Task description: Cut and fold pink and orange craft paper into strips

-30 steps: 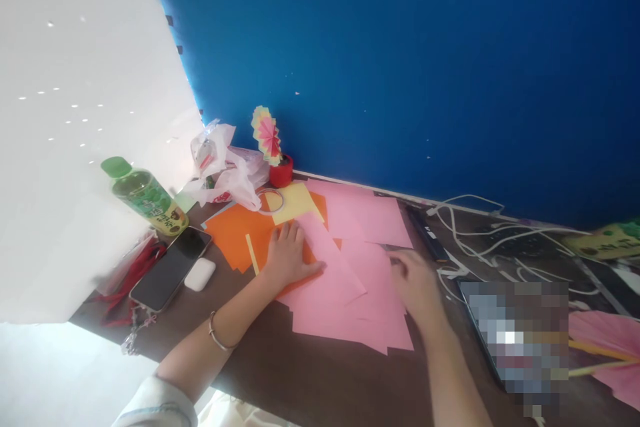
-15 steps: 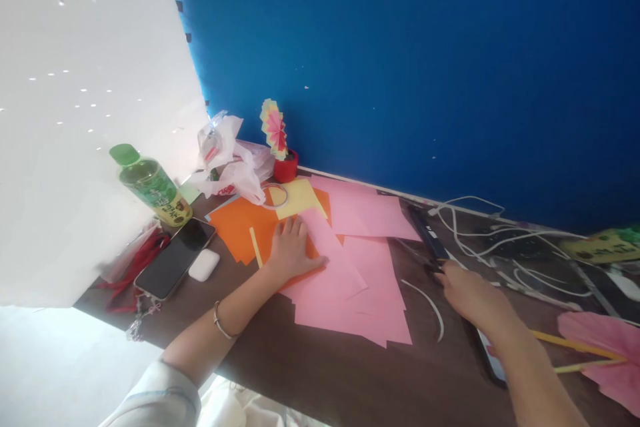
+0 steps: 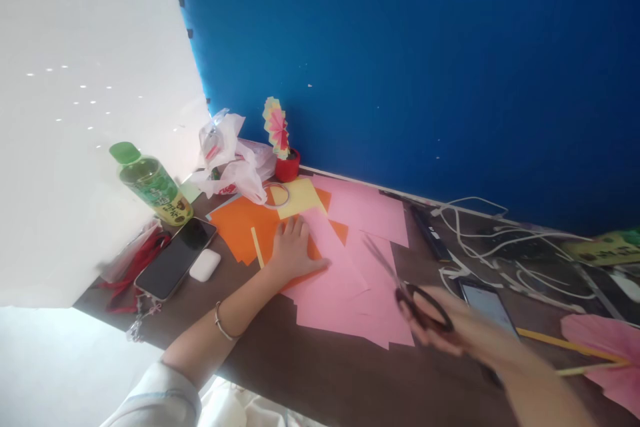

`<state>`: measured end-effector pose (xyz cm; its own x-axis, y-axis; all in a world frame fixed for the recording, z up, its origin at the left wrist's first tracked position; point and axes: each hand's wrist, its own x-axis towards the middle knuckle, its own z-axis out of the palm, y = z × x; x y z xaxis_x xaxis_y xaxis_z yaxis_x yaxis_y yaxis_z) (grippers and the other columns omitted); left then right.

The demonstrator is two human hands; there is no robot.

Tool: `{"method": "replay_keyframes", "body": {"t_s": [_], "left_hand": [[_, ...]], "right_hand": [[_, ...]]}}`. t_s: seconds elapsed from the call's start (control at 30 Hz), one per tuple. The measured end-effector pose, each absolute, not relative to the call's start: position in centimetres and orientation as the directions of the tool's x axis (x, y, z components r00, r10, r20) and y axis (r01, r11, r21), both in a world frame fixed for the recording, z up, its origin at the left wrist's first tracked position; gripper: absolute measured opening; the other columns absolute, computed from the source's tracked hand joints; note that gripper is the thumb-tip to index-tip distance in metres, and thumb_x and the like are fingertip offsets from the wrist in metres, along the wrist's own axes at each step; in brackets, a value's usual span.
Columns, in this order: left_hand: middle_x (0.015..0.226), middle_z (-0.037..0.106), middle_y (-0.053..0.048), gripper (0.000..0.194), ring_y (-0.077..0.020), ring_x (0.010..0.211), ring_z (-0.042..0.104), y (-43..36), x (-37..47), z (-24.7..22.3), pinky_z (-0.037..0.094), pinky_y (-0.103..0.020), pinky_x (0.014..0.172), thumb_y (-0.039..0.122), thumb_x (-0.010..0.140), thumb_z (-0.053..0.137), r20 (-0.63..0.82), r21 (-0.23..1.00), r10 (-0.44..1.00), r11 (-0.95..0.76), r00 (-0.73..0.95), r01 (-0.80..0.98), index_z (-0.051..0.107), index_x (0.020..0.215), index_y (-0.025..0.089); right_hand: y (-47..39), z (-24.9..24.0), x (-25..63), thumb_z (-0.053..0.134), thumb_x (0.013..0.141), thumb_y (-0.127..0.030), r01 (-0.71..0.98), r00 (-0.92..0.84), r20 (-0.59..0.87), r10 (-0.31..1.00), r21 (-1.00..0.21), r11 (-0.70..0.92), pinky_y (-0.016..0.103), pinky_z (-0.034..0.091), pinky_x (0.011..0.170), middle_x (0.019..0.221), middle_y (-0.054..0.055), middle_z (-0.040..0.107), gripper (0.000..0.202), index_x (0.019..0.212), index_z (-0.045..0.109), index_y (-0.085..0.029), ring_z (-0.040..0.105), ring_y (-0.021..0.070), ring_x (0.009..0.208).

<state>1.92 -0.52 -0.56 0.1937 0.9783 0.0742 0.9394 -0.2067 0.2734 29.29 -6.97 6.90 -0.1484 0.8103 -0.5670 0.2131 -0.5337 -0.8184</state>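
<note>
My left hand (image 3: 290, 250) lies flat with its fingers spread, pressing on an orange sheet (image 3: 313, 252) and the edge of a pink strip of paper (image 3: 336, 240). Beneath and beside it spread several pink sheets (image 3: 350, 317). My right hand (image 3: 440, 327), a little blurred, is closed around the dark handles of a pair of scissors (image 3: 425, 307). Their slightly parted blades reach up and left over the pink paper. A narrow yellow strip (image 3: 257, 247) rests just left of my left hand, and a yellow sheet (image 3: 303, 197) lies behind it.
At the left are a green-capped bottle (image 3: 150, 180), a phone (image 3: 175, 260) and a white case (image 3: 205, 265). A plastic bag (image 3: 233, 153) and a paper flower in a red pot (image 3: 287, 165) stand at the back. White cables (image 3: 465, 240), another phone (image 3: 487, 307) and a pink paper flower (image 3: 600, 347) lie right.
My right hand has lifted the scissors from the table's right side and brought them left over the pink paper. A back pink sheet has shifted. My left hand stays put.
</note>
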Motion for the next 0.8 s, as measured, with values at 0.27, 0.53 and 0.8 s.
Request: {"method": "replay_keyframes", "body": {"t_s": [0.27, 0.53, 0.8], "left_hand": [[0.139, 0.037, -0.018, 0.094, -0.0362, 0.126, 0.03, -0.5, 2.0, -0.5, 0.023, -0.051, 0.104, 0.076, 0.063, 0.046, 0.084, 0.257, 0.978, -0.208, 0.193, 0.944, 0.041, 0.127, 0.009], [0.141, 0.035, -0.017, 0.094, -0.0353, 0.129, 0.026, -0.4, 2.0, -0.4, 0.023, -0.05, 0.105, 0.077, 0.064, 0.042, 0.049, 0.236, 0.98, -0.201, 0.195, 0.951, 0.039, 0.128, 0.008], [0.143, 0.033, -0.016, 0.097, -0.0351, 0.13, 0.026, -0.4, 2.0, -0.3, 0.022, -0.049, 0.106, 0.079, 0.064, 0.04, 0.025, 0.225, 0.982, -0.188, 0.187, 0.956, 0.037, 0.131, 0.008]], "right_hand": [[-15.5, -1.7, 17.2, 0.05, 0.065, -0.075, -0.422, -0.437, -0.617, 0.655, -0.502, -0.755, 0.016, 0.021, 0.028, 0.062, 0.01, 0.067, 0.061, 0.071, 0.057, -0.015, 0.045, 0.0064, 0.028], [-14.7, -1.5, 13.1, 0.055, 0.059, -0.076, -0.481, -0.195, -0.642, 0.741, -0.596, -0.643, 0.018, 0.021, 0.03, 0.064, 0.01, 0.068, 0.063, 0.073, 0.052, -0.016, 0.047, 0.0093, 0.029], [-14.5, 0.6, 11.7, 0.056, 0.072, -0.063, -0.499, -0.137, -0.584, 0.8, -0.657, -0.565, 0.02, 0.026, 0.038, 0.074, 0.009, 0.069, 0.049, 0.08, 0.049, -0.016, 0.049, 0.0071, 0.036]]}}
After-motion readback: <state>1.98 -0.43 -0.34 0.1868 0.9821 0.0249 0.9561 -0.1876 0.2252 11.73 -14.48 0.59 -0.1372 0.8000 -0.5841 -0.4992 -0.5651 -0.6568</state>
